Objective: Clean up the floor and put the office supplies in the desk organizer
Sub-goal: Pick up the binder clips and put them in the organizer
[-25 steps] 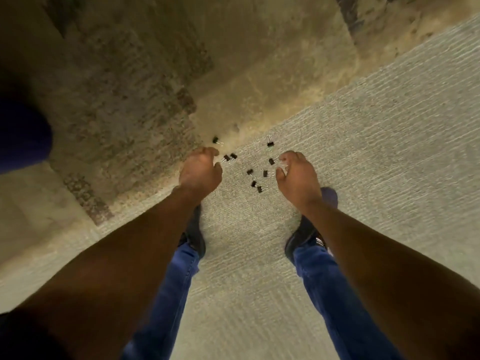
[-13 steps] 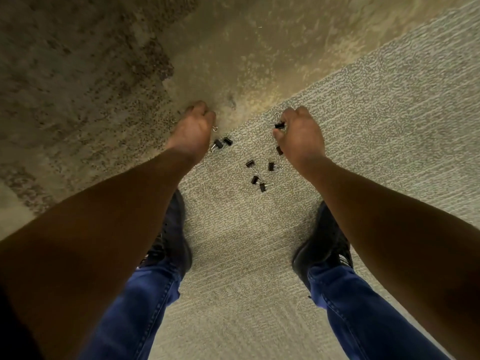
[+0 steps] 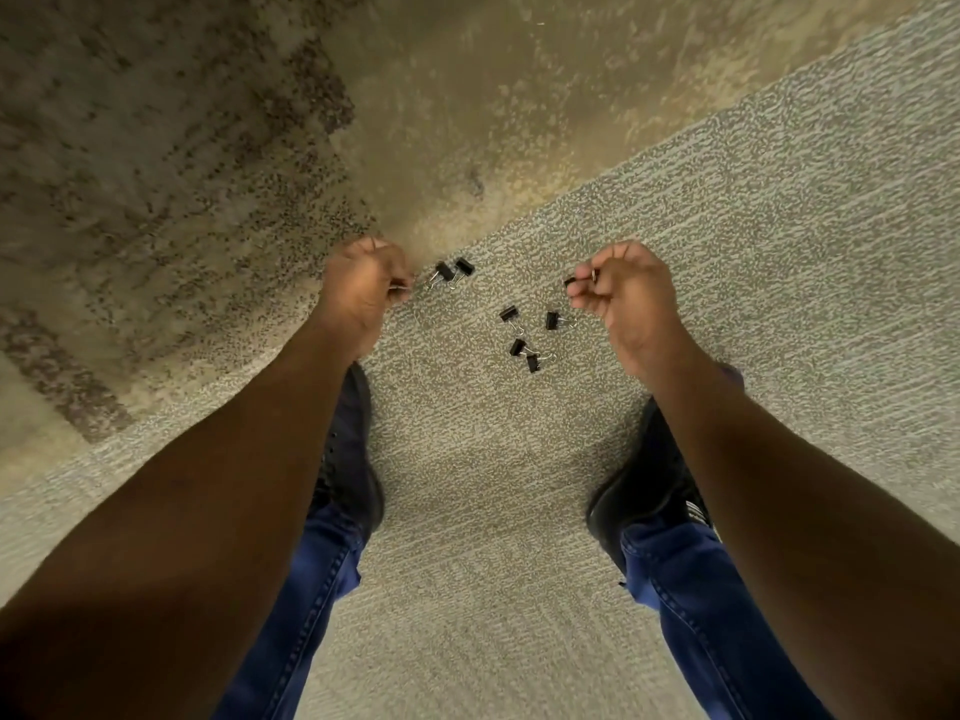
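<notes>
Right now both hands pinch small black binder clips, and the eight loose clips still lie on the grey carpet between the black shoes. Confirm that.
Wrong count. The head view shows six loose small black binder clips on the grey carpet, not eight. The left hand and right hand do each pinch a clip, with the black shoes nearer the camera.

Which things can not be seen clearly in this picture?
Head view only:
- What the left hand grips: curled fingers hide it; only a wire tip shows.
- How many clips the right hand holds: fingers cover them.
- Desk organizer: not in frame.
- Shoes: partly behind the arms.
</notes>
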Motion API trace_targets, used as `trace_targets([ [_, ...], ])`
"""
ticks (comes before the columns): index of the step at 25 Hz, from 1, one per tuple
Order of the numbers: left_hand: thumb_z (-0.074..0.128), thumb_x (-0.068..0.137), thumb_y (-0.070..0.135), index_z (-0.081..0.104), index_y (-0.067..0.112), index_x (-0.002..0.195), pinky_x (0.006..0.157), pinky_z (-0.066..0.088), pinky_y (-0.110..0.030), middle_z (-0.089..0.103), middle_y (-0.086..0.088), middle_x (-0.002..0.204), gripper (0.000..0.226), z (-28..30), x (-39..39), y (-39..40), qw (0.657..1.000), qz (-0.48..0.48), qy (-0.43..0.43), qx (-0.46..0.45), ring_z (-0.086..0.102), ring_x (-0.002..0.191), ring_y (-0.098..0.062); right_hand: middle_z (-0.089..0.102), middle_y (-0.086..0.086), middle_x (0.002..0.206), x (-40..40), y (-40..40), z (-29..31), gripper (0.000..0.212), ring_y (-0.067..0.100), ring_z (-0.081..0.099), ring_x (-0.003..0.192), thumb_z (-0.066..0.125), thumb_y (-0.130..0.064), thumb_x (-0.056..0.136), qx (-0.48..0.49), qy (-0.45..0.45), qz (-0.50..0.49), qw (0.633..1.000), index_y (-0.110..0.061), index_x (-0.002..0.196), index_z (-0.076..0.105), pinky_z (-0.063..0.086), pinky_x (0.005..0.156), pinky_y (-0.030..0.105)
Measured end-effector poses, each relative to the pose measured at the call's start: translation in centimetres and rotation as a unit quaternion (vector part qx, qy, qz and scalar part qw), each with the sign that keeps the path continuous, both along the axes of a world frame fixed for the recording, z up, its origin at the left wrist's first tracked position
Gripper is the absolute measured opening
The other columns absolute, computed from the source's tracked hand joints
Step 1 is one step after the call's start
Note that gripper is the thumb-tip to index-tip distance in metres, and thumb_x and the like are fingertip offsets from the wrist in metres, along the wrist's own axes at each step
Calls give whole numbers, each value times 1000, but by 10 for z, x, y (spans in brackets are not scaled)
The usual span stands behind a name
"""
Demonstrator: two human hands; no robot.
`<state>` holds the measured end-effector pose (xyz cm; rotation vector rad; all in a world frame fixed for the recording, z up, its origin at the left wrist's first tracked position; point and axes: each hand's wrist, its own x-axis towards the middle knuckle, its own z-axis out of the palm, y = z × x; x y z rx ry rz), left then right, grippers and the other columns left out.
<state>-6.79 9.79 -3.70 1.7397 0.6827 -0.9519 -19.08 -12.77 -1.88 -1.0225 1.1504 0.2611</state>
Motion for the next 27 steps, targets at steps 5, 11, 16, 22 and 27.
trace_targets([
  [5, 75, 78, 15, 50, 22, 87, 54, 38, -12, 55, 9, 83, 27, -9, -15, -6, 917, -356, -132, 119, 47, 64, 1, 52, -2, 68, -23, 2, -8, 12, 12, 47, 58, 57, -18, 88, -126, 80, 117, 982, -15, 78, 51, 40, 48, 21],
  [11, 69, 87, 23, 45, 24, 98, 61, 36, -17, 55, 1, 102, 27, -13, -25, -23, 873, -424, -177, 167, 52, 82, -8, 57, 4, 90, -23, 3, -19, 38, 16, 57, 75, 59, -12, 90, -346, 38, 506, 790, -19, 123, 41, 44, 60, 24],
  [16, 60, 93, 27, 49, 14, 110, 81, 37, -26, 50, -1, 105, 25, -14, -25, -17, 840, -472, -202, 175, 48, 96, -14, 54, 11, 105, -17, -1, -24, 30, 17, 52, 84, 51, 1, 92, -378, 5, 626, 682, -13, 118, 45, 42, 66, 24],
  [22, 56, 94, 35, 49, 15, 102, 82, 46, -30, 52, -6, 108, 24, -12, -30, -6, 884, -402, -195, 134, 52, 96, -15, 53, 1, 87, -32, -8, -25, 27, 8, 46, 69, 58, -34, 92, -382, 36, 483, 788, -13, 105, 46, 32, 54, 18],
  [27, 58, 94, 23, 46, 17, 91, 62, 48, -26, 58, 1, 86, 14, -3, -27, -5, 988, -102, 4, -116, 54, 74, -10, 56, -1, 70, -33, 2, -32, 47, 7, 49, 54, 52, -60, 87, -384, 168, 404, 813, -13, 87, 56, 28, 46, 17],
])
